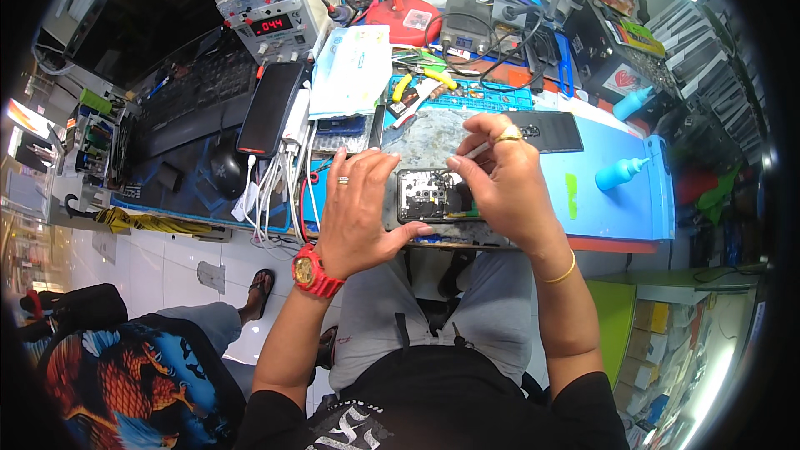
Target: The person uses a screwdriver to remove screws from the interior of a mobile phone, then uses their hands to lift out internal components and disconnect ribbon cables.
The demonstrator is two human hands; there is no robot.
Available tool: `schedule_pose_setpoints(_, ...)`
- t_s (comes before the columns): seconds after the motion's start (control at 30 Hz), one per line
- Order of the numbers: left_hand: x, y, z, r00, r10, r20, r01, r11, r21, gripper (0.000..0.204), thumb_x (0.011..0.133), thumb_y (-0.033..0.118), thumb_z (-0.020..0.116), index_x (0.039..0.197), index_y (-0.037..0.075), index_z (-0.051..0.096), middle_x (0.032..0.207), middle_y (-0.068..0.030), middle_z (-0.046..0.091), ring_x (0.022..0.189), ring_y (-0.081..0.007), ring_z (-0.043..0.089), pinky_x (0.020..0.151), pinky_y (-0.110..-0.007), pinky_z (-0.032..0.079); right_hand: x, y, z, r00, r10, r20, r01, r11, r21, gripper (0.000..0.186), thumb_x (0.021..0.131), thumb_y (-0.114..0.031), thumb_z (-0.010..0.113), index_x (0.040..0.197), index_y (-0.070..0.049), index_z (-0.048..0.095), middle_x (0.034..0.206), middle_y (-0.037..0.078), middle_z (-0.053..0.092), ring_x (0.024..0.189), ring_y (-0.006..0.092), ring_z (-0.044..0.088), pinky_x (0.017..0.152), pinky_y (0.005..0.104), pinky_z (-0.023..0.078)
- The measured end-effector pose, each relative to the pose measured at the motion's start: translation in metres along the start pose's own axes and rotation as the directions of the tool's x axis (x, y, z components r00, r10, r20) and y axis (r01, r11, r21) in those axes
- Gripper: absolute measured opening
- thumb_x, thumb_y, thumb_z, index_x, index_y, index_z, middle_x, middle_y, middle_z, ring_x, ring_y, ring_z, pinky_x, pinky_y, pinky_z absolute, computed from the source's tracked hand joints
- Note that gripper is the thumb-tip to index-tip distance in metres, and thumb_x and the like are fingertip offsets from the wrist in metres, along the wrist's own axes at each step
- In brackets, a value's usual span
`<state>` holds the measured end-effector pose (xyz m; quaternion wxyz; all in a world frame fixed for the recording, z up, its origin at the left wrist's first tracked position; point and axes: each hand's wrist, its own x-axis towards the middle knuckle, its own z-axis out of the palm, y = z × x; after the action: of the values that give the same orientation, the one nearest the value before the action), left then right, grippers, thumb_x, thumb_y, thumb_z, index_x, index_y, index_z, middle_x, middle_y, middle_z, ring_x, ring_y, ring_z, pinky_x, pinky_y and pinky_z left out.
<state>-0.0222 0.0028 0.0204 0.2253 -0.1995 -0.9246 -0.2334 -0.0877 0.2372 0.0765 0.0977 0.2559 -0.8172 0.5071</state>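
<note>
An opened smartphone (pixel 429 197) lies lengthwise on a stained grey work pad (pixel 433 135), its inner boards and dark parts exposed. At its left side is my left hand (pixel 358 212), fingers apart, the thumb stretched along the phone's near edge. It holds nothing. Over the phone's right end, my right hand (pixel 510 175) is closed in a pinch between thumb and fingers. A thin pale bit shows in that pinch, too small to name. The right hand hides part of the phone. Just beyond it lies a second dark smartphone (pixel 557 132).
On the blue mat at right stand two light-blue bottles (pixel 618 175). Hand tools with yellow handles (pixel 402 87) lie at the back. A power supply (pixel 271 21), a black phone (pixel 271 108) and white cables (pixel 275 187) crowd the left. Another person (pixel 142 375) sits at lower left.
</note>
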Motion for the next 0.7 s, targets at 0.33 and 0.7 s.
schedule_pose_setpoints(0.33, 0.033, 0.000, 0.001, 0.991, 0.076, 0.110, -0.086, 0.992, 0.093, 0.094, 0.081, 0.080, 0.078, 0.131, 0.001, 0.072, 0.135, -0.0194, 0.061, 0.144, -0.0414, 0.051, 0.126, -0.066, 0.030, 0.016, 0.033, 0.018, 0.972, 0.168, -0.165, -0.157, 0.984, 0.080, 0.040, 0.095, -0.007, 0.084, 0.125, 0.006, 0.060, 0.086, 0.015, 0.074, 0.076, 0.0224, 0.075, 0.070, 0.0348, 0.060)
schedule_pose_setpoints(0.7, 0.042, 0.003, 0.009, 0.967, 0.067, 0.247, -0.094, 0.991, 0.096, 0.099, 0.081, 0.085, 0.074, 0.137, 0.003, 0.073, 0.145, -0.0249, 0.058, 0.148, -0.0479, 0.046, 0.128, -0.067, 0.028, 0.012, 0.042, 0.018, 0.967, 0.179, -0.183, -0.168, 0.983, 0.072, 0.041, 0.094, -0.006, 0.086, 0.124, 0.004, 0.061, 0.088, 0.013, 0.075, 0.077, 0.0195, 0.076, 0.070, 0.0338, 0.061)
